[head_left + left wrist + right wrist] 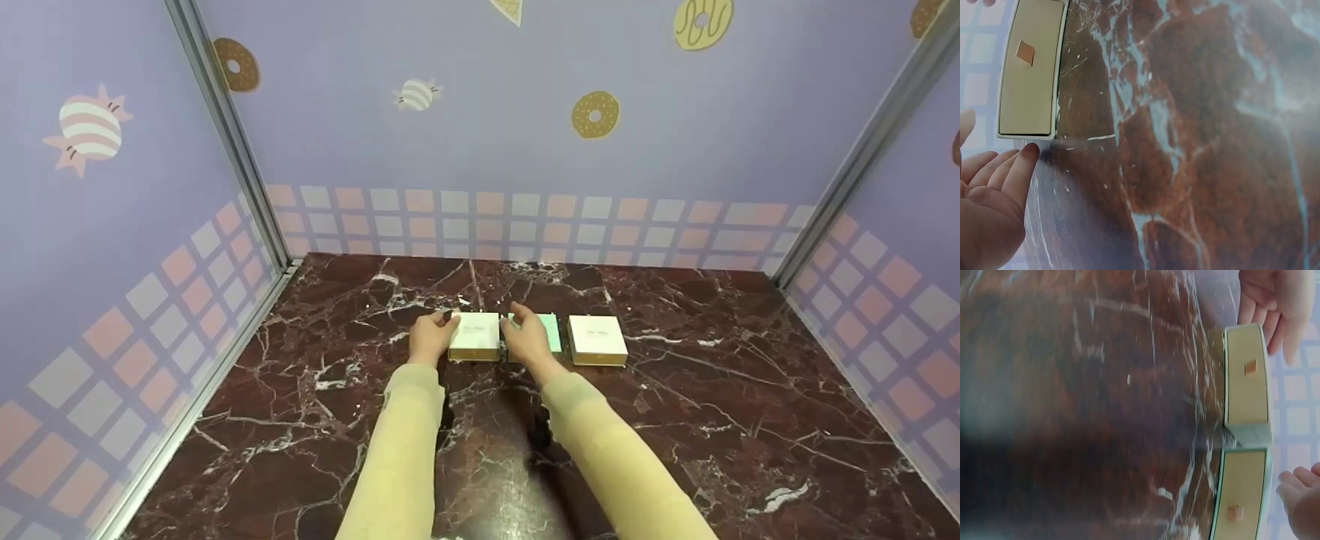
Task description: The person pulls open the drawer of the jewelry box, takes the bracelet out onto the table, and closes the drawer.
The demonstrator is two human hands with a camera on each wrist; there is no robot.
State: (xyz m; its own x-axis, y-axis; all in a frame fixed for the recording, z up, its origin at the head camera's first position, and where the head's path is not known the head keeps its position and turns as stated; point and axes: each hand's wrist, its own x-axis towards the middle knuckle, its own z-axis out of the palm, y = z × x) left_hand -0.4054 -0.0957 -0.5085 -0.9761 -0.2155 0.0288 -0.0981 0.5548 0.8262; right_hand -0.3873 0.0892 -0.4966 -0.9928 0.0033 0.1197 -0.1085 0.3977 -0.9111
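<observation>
- Three low boxes sit in a row across the marbled table [690, 427]: the left white box [474, 331], the green box [553, 332] and the right white box [598, 337].
- The relation that counts: the left white box lies between the two hands, just right of the left hand [432, 336] and just left of the right hand [528, 337].
- Its tan front panel, with a small tab [1025, 53], is longest along the row, so that axis runs from one hand toward the other.
- The left hand looks nearer, fingertips at the box's left end; whether they touch, I cannot tell.
- That hand is spread, fingers nearly straight, gripping nothing.
- The right hand is over the left part of the green box, fingers loosely extended, holding nothing.
- A narrow gap parts the green box from the left white box; the right white box stands beyond.
</observation>
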